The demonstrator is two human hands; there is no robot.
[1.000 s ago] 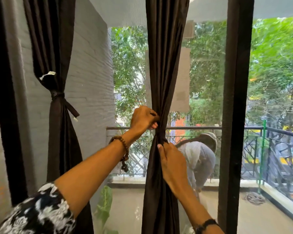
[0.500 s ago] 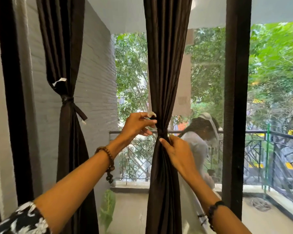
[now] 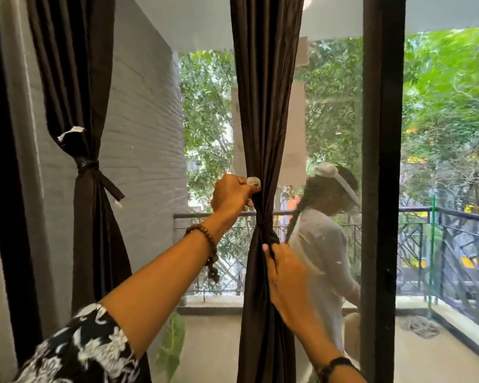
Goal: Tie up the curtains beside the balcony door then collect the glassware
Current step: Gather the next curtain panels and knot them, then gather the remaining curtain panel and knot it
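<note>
Hands [image 3: 234, 196] [image 3: 284, 270] pinching gathered curtain [image 3: 264, 120].

The middle curtain [image 3: 266, 106] hung straight down the glass, cinched to a narrow waist where the left hand [image 3: 233, 196] gripped it above and the right hand [image 3: 284, 272] pinched it just below. Open room lay on both sides of that waist: to the left, a wide gap reached across to the tied curtain [image 3: 89, 217] by the brick wall [image 3: 144, 134]; to the right, a narrower gap ended at the dark door frame [image 3: 382, 189]. The glass closed off everything beyond, including the railing [image 3: 454, 217] and a person [image 3: 324, 244] bending on the balcony.
</note>
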